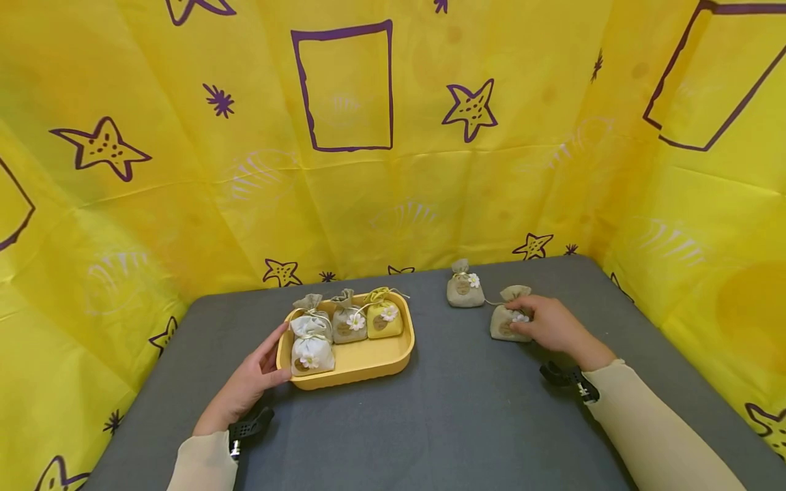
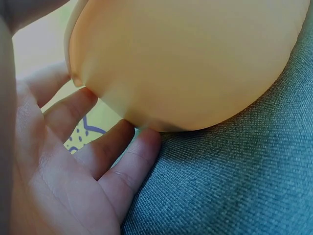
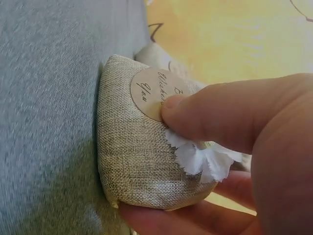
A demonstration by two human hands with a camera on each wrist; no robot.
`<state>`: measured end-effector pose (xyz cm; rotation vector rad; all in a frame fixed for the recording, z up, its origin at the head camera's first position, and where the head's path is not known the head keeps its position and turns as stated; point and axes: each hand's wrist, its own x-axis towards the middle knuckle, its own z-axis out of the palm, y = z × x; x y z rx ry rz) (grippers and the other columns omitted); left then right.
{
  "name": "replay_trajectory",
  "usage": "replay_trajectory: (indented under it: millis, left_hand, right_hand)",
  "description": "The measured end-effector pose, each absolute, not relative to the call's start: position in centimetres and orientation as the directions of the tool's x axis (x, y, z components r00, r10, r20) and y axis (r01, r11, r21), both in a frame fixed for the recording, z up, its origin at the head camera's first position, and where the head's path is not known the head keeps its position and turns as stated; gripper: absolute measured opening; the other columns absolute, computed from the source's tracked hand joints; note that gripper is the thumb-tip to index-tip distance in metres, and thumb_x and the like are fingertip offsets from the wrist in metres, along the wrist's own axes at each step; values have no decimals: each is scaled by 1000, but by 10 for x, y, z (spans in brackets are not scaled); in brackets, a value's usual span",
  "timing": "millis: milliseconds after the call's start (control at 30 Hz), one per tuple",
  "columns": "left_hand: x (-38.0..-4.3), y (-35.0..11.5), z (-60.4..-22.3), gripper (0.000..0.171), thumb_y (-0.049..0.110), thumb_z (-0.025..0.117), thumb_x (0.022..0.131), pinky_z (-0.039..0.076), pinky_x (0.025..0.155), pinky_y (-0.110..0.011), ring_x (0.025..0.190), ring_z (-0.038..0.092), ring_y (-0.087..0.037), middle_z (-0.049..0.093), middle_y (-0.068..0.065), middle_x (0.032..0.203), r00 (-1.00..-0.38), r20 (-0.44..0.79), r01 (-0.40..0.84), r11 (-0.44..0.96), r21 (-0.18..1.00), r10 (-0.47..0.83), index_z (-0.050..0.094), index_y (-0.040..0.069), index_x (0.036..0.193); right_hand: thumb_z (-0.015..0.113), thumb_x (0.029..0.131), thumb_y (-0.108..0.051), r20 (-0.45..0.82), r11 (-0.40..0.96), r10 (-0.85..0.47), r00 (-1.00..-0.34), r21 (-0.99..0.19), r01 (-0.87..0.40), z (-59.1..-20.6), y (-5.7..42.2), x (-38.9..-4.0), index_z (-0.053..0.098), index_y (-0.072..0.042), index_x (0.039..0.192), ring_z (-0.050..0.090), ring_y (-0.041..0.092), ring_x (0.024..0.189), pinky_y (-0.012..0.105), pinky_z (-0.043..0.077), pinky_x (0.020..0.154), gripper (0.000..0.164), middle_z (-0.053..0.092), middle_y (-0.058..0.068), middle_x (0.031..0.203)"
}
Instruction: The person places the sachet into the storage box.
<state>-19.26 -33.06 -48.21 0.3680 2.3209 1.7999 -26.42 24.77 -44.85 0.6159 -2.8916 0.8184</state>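
Note:
My right hand (image 1: pixel 549 326) pinches a beige cloth sachet (image 1: pixel 505 319) on the grey table. In the right wrist view the thumb presses on the round paper label (image 3: pixel 146 93) beside a white fabric flower (image 3: pixel 205 159), and fingers lie along the sachet's far side. With thumb and fingers, my left hand (image 1: pixel 253 376) holds the left end of a yellow tray (image 1: pixel 362 372). Inside it, a white sachet (image 1: pixel 312 346) sits in front of a greyish one (image 1: pixel 310 308). A taupe sachet (image 1: pixel 348 322) and a yellow sachet (image 1: pixel 385 319) stand at the tray's back.
Another beige sachet (image 1: pixel 464 290) stands further back on the grey tabletop (image 1: pixel 454 409), left of the held one. Yellow patterned cloth (image 1: pixel 344 204) hangs around the table's back and sides. A black strap (image 1: pixel 568 380) encircles each wrist.

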Motion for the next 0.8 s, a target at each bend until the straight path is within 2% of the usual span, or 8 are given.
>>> replay_trajectory:
  millis: [100,367,567,800]
  left_hand:
    - [-193,-331,-482,87,13,68,96,36,99,-16,148,8,-36,3,-12,166,-953,9,83,233,969,302,12,20,162]
    - [-195,-330,-483,87,15,68,95,36,99,-17,148,10,-36,4,-12,165,-955,12,88,243,966,297,12,20,162]
    - [-195,-331,-483,88,17,69,95,36,99,-17,148,11,-36,4,-12,165,-958,0,75,251,965,288,12,20,162]
    - [-194,-332,-483,89,17,70,94,36,99,-16,148,10,-37,4,-13,165,-954,10,86,244,966,298,12,20,162]
  right_hand:
    - [78,88,-22,184,773,-358,-915,-492,-402,-446,246,-264,72,-10,120,53,17,73,37,45,66,34,70,8,107]
    - [76,90,-28,186,716,-313,-931,-599,-360,-426,228,-263,71,-13,125,66,26,94,41,54,74,38,68,11,118]
    - [79,88,-27,226,592,-341,-912,-702,-396,-393,176,-251,71,-14,125,67,23,92,36,55,70,40,69,8,112]
    - [79,88,-25,250,558,-451,-856,-670,-490,-370,98,-236,71,-21,124,63,18,101,39,52,82,37,68,-2,117]
